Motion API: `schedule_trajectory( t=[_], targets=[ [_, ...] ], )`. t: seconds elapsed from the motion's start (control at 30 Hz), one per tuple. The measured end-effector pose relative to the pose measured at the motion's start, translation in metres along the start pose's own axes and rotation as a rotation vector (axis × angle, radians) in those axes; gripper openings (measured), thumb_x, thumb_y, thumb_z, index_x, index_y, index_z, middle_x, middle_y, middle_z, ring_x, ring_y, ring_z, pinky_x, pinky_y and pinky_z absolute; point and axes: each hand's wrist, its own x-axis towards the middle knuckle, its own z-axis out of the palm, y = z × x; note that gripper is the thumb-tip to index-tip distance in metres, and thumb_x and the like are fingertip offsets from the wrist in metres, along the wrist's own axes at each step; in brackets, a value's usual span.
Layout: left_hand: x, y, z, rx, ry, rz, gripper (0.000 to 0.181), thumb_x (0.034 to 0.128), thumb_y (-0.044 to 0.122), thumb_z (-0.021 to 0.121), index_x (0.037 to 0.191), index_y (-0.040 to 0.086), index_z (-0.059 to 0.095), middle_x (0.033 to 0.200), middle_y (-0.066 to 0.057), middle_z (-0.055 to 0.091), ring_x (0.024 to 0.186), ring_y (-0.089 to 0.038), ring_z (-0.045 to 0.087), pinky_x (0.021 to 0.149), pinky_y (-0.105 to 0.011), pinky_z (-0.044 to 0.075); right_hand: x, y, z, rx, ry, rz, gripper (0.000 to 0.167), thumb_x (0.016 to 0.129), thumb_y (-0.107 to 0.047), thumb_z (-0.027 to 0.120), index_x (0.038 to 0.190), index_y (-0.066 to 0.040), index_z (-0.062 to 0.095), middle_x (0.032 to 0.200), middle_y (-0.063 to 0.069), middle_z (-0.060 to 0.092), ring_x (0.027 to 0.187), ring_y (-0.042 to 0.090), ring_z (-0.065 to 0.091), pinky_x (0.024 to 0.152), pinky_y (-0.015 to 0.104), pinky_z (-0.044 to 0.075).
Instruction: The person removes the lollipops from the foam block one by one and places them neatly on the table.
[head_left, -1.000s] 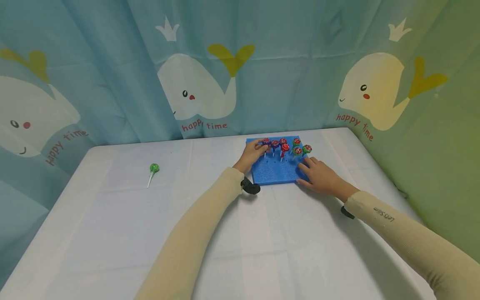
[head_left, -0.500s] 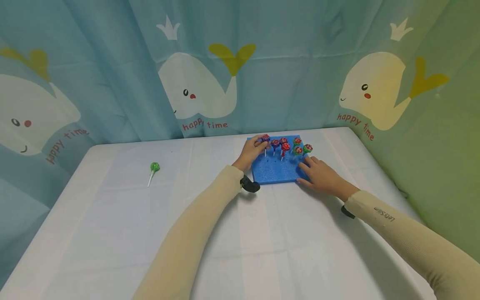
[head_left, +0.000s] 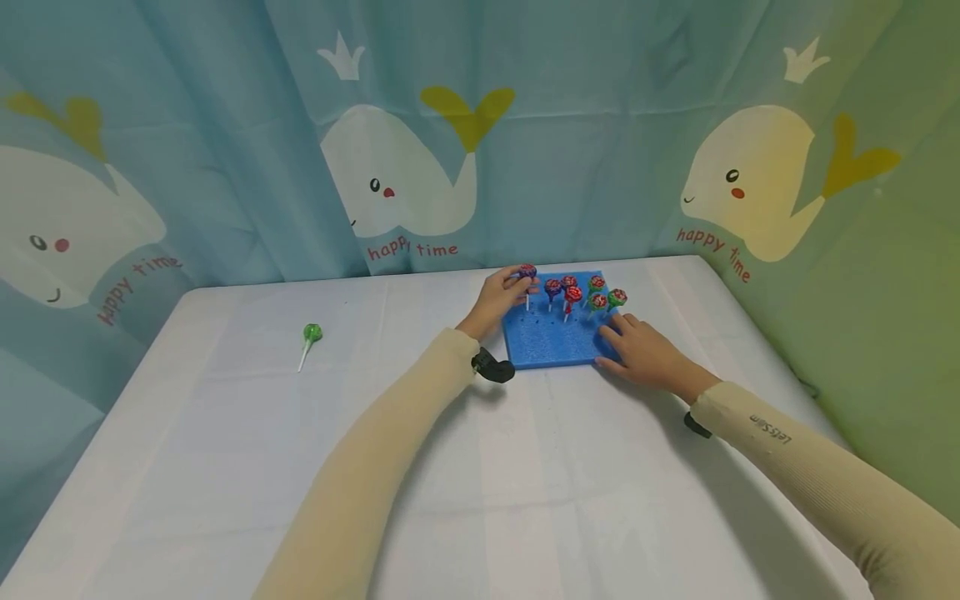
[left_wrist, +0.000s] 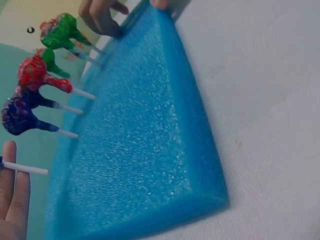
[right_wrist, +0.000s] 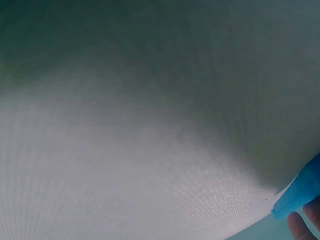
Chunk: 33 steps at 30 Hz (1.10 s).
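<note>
My left hand [head_left: 495,302] pinches a purple lollipop [head_left: 528,271] upright above the back left part of a blue foam board [head_left: 551,346]. In the left wrist view the lower end of its stick [left_wrist: 31,169] is clear of the foam, beside the fingers [left_wrist: 19,197]. Several lollipops stand in the board: a purple one [head_left: 552,287], red ones [head_left: 573,295] and red-and-green ones [head_left: 597,302]. My right hand [head_left: 648,354] rests at the board's right edge with fingers spread; its fingertips [right_wrist: 296,223] touch the foam in the right wrist view.
A green lollipop [head_left: 312,332] lies on the white-covered table [head_left: 225,467] at the left, its stick pointing toward the front. Behind the table hangs a blue curtain [head_left: 585,183] with whale prints, and a green curtain stretch [head_left: 892,333] runs along the right side.
My left hand has moved slightly up and to the left with the purple lollipop, widening the gap to its neighbour. My right hand has stayed at the board's edge.
</note>
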Motion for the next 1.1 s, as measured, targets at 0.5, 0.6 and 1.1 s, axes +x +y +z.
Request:
schedule_trajectory(
  t=[0.5,0.6,1.1],
  targets=[
    [-0.019,0.007,-0.019,-0.091,-0.019,-0.004,0.045,0.0988,0.015,0.047,0.142,0.006,0.038,0.131,-0.017,0.057,0.121,-0.028,0.056,0.103,-0.037,0.046,0.0,0.0,0.0,-0.003,-0.008,0.007,0.047,0.088,-0.039,0.063,0.114,0.0,0.054,0.106,0.021,0.052,0.093,0.033,0.053,0.077,0.048,0.051],
    [-0.024,0.008,-0.025,-0.084,-0.022,0.001,0.044,0.0985,0.014,0.047,0.141,0.005,0.039,0.132,-0.018,0.056,0.12,-0.029,0.056,0.103,-0.037,0.046,0.0,-0.001,-0.001,-0.006,-0.003,0.003,0.047,0.087,-0.038,0.063,0.114,0.0,0.055,0.105,0.022,0.052,0.092,0.033,0.053,0.077,0.049,0.051],
    [-0.047,0.016,-0.053,-0.031,0.025,-0.011,0.041,0.0971,0.009,0.049,0.138,0.005,0.044,0.132,-0.02,0.056,0.118,-0.028,0.058,0.099,-0.035,0.049,0.001,-0.001,-0.002,0.001,-0.02,0.009,0.047,0.088,-0.037,0.063,0.114,0.001,0.054,0.106,0.022,0.051,0.095,0.035,0.053,0.079,0.05,0.05]
  ],
)
